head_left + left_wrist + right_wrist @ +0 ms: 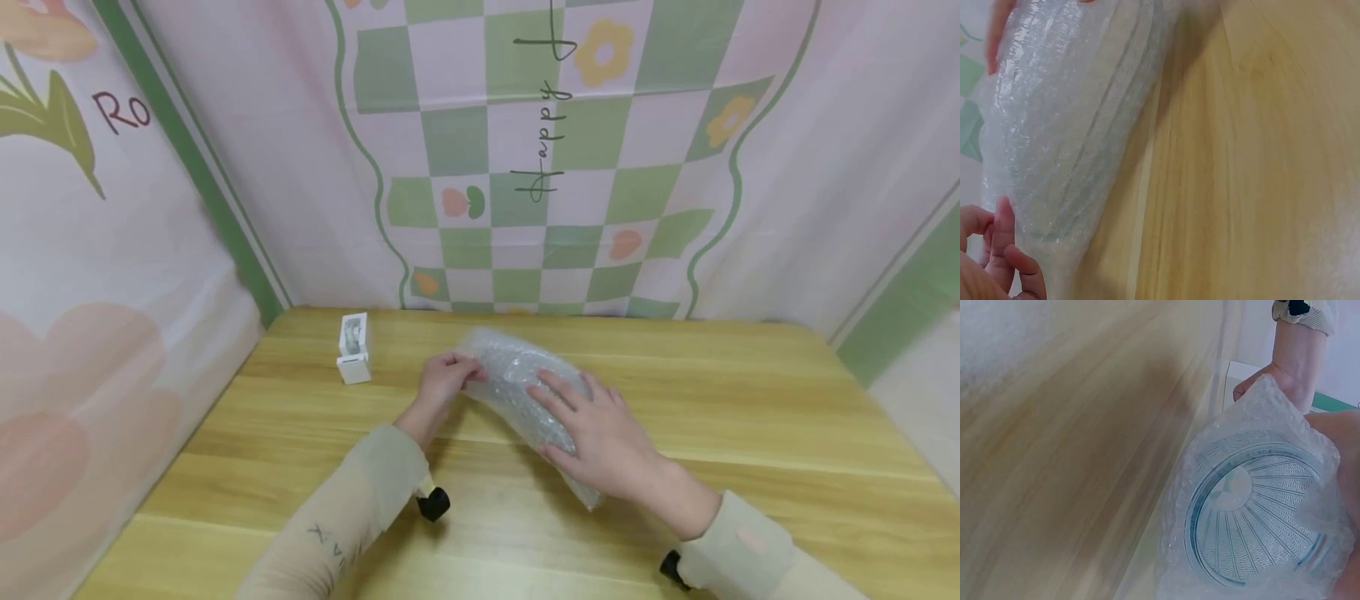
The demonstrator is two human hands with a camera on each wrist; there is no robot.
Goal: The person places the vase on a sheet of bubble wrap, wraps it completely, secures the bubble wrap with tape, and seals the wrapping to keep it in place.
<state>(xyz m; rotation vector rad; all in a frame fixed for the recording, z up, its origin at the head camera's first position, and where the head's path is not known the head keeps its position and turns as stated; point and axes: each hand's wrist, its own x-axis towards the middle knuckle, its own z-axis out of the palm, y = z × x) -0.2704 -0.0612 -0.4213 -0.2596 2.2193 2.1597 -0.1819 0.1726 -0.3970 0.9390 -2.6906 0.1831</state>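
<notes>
A clear glass vessel [1250,519] with a round rim and ribbed, textured walls lies inside bubble wrap [517,383] on the table. Its mouth shows through the wrap's end in the right wrist view. My left hand [447,382] pinches the wrap at its far left end, and its fingertips [1004,215] show against the film in the left wrist view. Across the top of the bundle rests my right hand [603,429], fingers spread and thumb on the near side. The right palm's contact with the wrap is hidden.
A small white box [354,367] with a see-through part stands on the wooden table [750,400], left of the bundle. Patterned cloth [525,167] hangs behind the table's back edge. More cloth [112,250] borders the left side.
</notes>
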